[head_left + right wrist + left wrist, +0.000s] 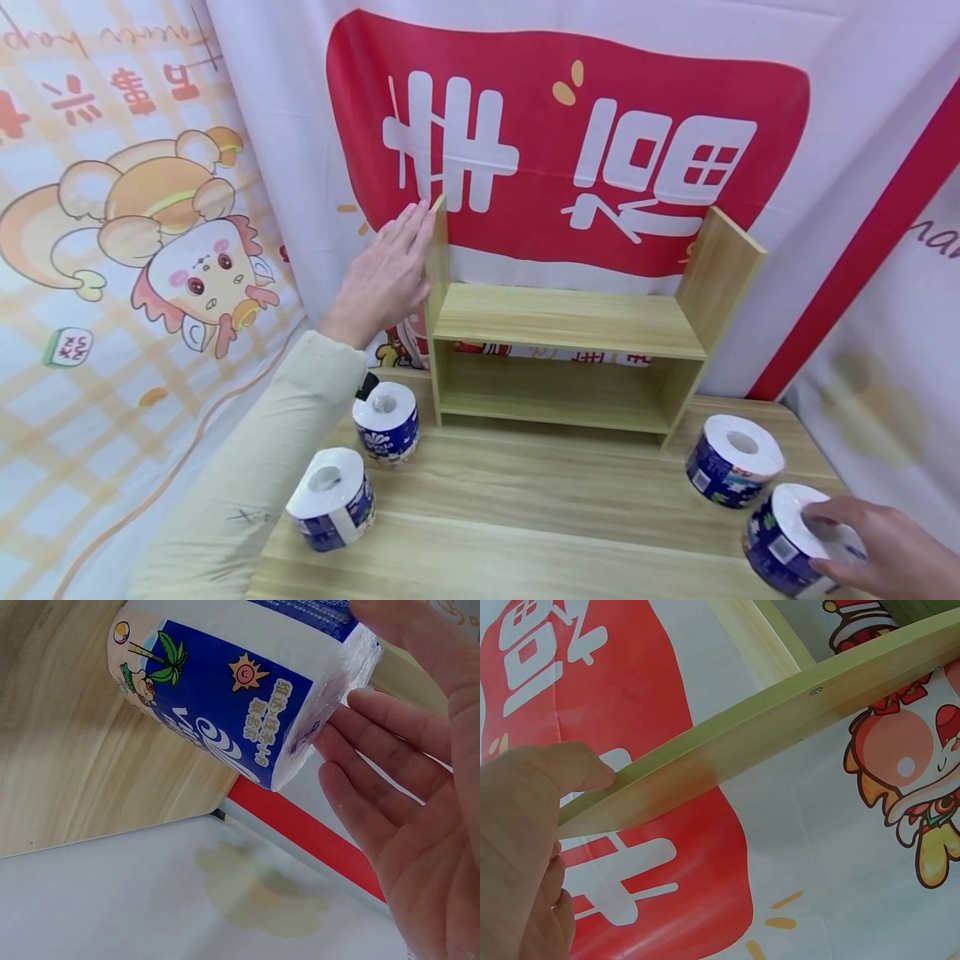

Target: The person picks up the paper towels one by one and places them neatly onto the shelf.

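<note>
My left hand [390,275] rests against the upper end of the left side board [437,250] of a small wooden shelf [570,325], its fingers straight in the head view. In the left wrist view, the thumb [592,766] lies at that board's edge. At the lower right, my right hand [885,542] touches the top of a blue and white toilet paper roll [783,546]. In the right wrist view, loosely straight fingers [382,754] meet the roll's plastic-wrapped end. Another toilet paper roll [735,461] stands just behind it.
Two more toilet paper rolls, one near the shelf [386,423] and one nearer the front [332,500], stand on the table [540,517] beside the left forearm. Printed cloth [285,108] hangs behind and at the sides. An orange cord-like line [191,446] runs along the left.
</note>
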The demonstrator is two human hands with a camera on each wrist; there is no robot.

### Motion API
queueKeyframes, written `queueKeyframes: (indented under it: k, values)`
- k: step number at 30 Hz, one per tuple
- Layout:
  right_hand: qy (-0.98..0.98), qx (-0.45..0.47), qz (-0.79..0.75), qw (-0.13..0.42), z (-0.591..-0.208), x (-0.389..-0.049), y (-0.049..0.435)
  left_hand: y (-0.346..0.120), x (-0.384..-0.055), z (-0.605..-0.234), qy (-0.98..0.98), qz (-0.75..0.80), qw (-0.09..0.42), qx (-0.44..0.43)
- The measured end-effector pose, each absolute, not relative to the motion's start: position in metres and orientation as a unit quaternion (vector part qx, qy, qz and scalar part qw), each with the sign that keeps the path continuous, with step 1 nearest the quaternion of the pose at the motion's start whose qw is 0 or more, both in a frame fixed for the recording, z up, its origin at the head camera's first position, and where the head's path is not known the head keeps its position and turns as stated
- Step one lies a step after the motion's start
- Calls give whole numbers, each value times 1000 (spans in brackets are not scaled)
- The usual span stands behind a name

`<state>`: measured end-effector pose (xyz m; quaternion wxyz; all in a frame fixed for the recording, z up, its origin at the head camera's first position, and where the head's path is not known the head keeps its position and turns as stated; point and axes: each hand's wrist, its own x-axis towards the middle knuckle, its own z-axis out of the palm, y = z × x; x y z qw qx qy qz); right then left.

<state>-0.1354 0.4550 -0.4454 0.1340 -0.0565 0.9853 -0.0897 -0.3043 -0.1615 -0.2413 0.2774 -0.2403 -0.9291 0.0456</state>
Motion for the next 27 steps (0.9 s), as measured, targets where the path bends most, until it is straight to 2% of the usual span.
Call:
queueKeyframes:
  k: [15,27]
  values:
    - [984,-58,-96,139,-447,-135,453,-160,-307,-242,-928,59,287,-230]
    - [982,-44,-101,155,-443,-135,447,-158,-308,-240,-935,56,271,-221]
